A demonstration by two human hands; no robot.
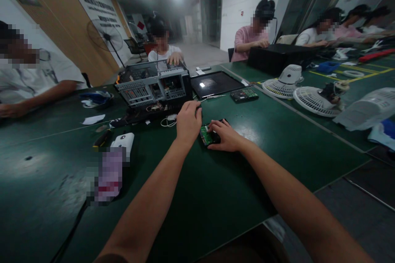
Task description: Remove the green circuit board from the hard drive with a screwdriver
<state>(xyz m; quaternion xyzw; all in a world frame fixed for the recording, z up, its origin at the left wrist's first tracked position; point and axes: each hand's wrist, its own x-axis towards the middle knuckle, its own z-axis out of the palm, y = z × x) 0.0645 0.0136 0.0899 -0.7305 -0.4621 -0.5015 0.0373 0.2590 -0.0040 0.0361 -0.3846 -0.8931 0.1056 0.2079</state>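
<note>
On the green tabletop lies a hard drive [205, 134], its green circuit board facing up. My right hand [226, 136] grips it, thumb along the near edge and fingers over the top. Just left of the drive, my left hand [189, 121] is raised slightly with its fingers curled together. Something dark shows by those fingertips, too small to name. A second hard drive [244, 95] rests farther back, beyond my hands. Near it lies a thin screwdriver [216, 97]. A white cable [168, 121] loops on the table left of my left hand.
An opened computer case [154, 86] stands ahead, a person's hand on top. Behind is a black panel [217, 84]. Fan parts [282, 84] lie to the right. At left are a yellow-black screwdriver [103, 139] and a white phone [124, 141]. Other people sit around the table.
</note>
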